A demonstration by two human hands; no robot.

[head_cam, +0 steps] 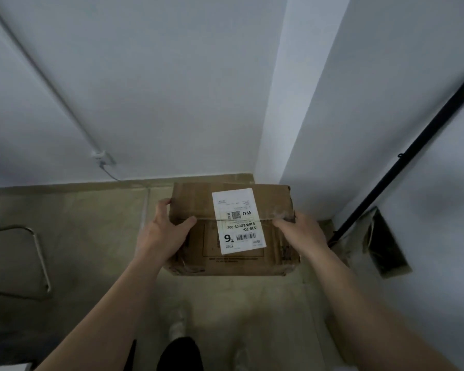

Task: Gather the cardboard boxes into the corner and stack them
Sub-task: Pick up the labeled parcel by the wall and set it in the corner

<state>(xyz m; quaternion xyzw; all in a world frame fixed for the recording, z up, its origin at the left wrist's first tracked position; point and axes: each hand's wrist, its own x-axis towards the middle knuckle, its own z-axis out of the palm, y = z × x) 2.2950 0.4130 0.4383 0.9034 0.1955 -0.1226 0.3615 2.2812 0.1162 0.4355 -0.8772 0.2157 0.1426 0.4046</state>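
Note:
A brown cardboard box (193,202) with a white shipping label (239,220) on its top is held in front of me, above the beige floor near the room's corner. My left hand (165,231) grips its left side, thumb on the top along the flap seam. On the box's right side my right hand (302,230) holds it, fingers lying over the top edge. The box's underside is hidden. No other cardboard box is clearly in sight.
White walls meet at a jutting corner column (273,116) just behind the box. A black pole (402,156) leans against the right wall, with a brown paper bag (383,242) at its foot. A metal chair frame (35,253) stands at left. A wall socket with a cable (102,156) is at back left.

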